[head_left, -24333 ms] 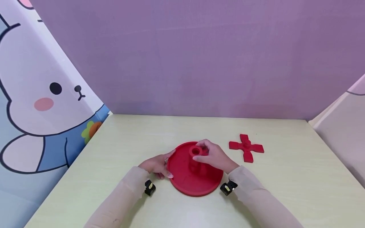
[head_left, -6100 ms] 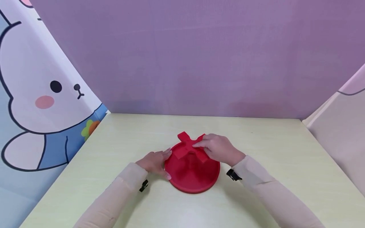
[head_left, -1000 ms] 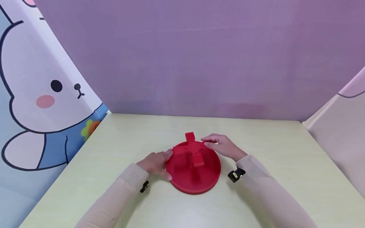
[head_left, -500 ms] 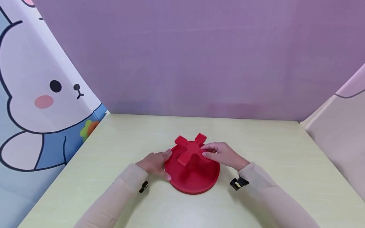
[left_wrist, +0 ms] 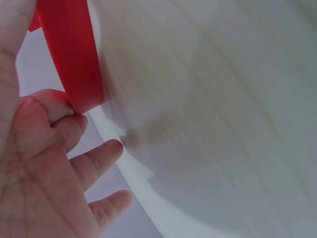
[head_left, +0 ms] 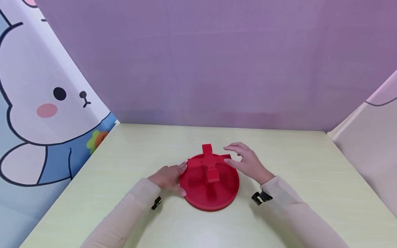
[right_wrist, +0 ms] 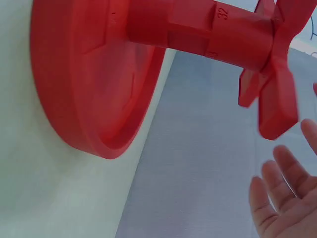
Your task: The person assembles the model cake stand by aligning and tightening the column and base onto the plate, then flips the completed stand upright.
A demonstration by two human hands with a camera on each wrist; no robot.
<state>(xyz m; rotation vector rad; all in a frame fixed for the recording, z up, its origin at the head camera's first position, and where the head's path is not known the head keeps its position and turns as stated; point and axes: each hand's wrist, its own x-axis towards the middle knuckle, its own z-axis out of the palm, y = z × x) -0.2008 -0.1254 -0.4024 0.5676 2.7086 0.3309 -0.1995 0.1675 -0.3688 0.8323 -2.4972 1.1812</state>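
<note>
A red round base (head_left: 198, 197) with a raised rim lies on the table. From it rises a thick red post (right_wrist: 237, 39), marked with small numbers, seen in the right wrist view. A red four-armed cross piece (head_left: 209, 159) sits on top of the post. My left hand (head_left: 168, 176) holds the base's left rim between thumb and index finger; its other fingers spread loosely in the left wrist view. At the cross's right arm, my right hand (head_left: 249, 164) has its fingers spread and relaxed, with nothing held. Whether its thumb touches that arm, I cannot tell.
The pale wooden table (head_left: 310, 193) extends around the base. A purple cloth wall (head_left: 217, 69) stands along its far edge. Printed cloth with a cartoon animal (head_left: 59, 117) hangs at the left, and pale cloth (head_left: 372, 144) at the right.
The cross piece lay on the table at first; now it tops the post. Since half a second ago it has turned from diagonal to upright, and my right hand's fingers have spread away.
</note>
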